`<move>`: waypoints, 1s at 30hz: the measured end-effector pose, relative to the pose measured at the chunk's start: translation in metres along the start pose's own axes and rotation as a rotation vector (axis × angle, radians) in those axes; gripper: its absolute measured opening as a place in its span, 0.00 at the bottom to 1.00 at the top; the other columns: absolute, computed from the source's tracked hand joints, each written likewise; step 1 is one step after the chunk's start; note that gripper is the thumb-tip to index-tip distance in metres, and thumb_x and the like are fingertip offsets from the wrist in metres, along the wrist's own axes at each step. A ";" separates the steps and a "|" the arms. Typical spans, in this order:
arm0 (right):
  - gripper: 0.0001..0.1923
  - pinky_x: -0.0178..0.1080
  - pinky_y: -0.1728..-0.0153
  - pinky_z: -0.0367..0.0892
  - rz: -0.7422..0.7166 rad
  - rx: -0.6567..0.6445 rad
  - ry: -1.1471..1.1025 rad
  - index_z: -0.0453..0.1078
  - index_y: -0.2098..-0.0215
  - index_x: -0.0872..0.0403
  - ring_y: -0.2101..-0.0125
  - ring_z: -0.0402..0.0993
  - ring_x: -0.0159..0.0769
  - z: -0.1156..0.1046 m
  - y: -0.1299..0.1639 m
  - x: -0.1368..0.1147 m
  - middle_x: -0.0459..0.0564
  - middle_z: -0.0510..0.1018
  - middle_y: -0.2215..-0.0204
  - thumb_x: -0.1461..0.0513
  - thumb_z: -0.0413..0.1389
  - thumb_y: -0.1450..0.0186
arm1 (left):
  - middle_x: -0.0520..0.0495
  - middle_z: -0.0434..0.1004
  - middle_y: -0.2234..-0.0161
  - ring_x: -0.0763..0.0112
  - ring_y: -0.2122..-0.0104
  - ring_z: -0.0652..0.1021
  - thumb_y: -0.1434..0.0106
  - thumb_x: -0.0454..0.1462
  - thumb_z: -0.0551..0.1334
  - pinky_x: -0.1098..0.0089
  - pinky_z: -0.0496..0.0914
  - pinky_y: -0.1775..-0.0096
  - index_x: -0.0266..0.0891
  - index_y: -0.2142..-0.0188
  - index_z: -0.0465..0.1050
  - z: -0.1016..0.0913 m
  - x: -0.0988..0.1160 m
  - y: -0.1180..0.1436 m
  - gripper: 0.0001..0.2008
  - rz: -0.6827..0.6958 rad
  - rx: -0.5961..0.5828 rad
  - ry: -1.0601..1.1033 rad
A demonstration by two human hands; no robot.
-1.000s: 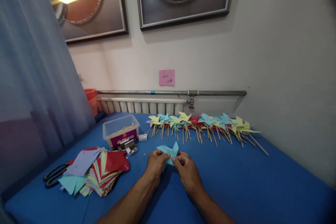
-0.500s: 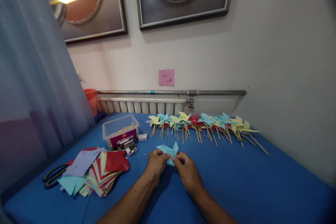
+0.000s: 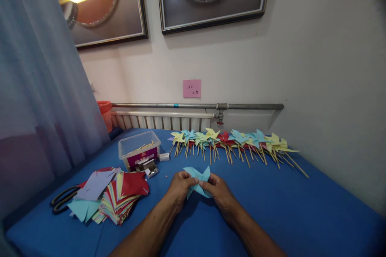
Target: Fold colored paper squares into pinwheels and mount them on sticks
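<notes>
Above the blue counter (image 3: pixel 271 209), the left hand (image 3: pixel 178 186) and right hand (image 3: pixel 221 192) each keep a pinching grip on the light-blue paper pinwheel (image 3: pixel 197 180). Pinching too hard could crease the folded tips, or loosening could let them spring open.

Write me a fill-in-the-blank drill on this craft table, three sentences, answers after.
1. Both the left hand and the right hand hold a light ____ paper pinwheel.
2. The scissors lie at the ____ end of the paper stack.
3. The finished pinwheels lie in a row on the ____ cloth.

Missing words: blue; left; blue
</notes>
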State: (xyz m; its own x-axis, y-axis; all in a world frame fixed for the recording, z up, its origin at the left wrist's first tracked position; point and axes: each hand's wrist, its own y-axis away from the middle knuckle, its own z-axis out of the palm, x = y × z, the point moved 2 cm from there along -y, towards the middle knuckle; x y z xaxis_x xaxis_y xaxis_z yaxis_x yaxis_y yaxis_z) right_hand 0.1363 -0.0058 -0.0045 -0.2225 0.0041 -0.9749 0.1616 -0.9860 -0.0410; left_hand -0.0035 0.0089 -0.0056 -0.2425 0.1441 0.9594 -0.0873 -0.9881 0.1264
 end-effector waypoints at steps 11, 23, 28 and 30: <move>0.22 0.36 0.72 0.64 0.029 0.073 0.076 0.78 0.67 0.57 0.75 0.72 0.35 0.000 -0.003 0.007 0.48 0.81 0.75 0.49 0.69 0.52 | 0.53 0.68 0.85 0.77 0.84 0.65 0.58 0.37 0.72 0.74 0.56 0.79 0.37 0.81 0.67 -0.005 -0.003 -0.004 0.13 -0.041 -0.011 -0.031; 0.14 0.34 0.76 0.60 0.028 0.145 0.196 0.76 0.69 0.55 0.78 0.66 0.33 -0.002 -0.003 0.009 0.45 0.77 0.78 0.54 0.61 0.48 | 0.55 0.64 0.86 0.79 0.85 0.61 0.54 0.42 0.72 0.73 0.53 0.79 0.38 0.82 0.66 -0.002 0.004 0.002 0.16 -0.036 -0.053 0.001; 0.12 0.34 0.76 0.60 0.012 0.157 0.177 0.76 0.70 0.55 0.79 0.65 0.32 -0.005 -0.005 0.011 0.44 0.76 0.79 0.55 0.60 0.47 | 0.53 0.65 0.85 0.78 0.83 0.63 0.53 0.43 0.71 0.73 0.56 0.77 0.38 0.83 0.65 -0.006 0.011 0.001 0.17 0.032 -0.080 0.002; 0.13 0.34 0.76 0.59 0.013 0.145 0.173 0.76 0.69 0.56 0.79 0.65 0.31 -0.005 -0.004 0.011 0.44 0.76 0.79 0.55 0.60 0.47 | 0.53 0.66 0.85 0.78 0.83 0.64 0.55 0.41 0.71 0.73 0.56 0.77 0.37 0.82 0.67 -0.006 0.008 -0.001 0.15 0.029 -0.070 -0.029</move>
State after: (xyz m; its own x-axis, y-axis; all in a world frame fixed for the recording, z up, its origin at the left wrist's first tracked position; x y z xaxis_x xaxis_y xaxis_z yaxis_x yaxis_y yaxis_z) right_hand 0.1376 -0.0008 -0.0158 -0.0514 0.0069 -0.9987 0.0203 -0.9998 -0.0080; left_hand -0.0115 0.0110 0.0002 -0.2176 0.1124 0.9696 -0.1485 -0.9856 0.0809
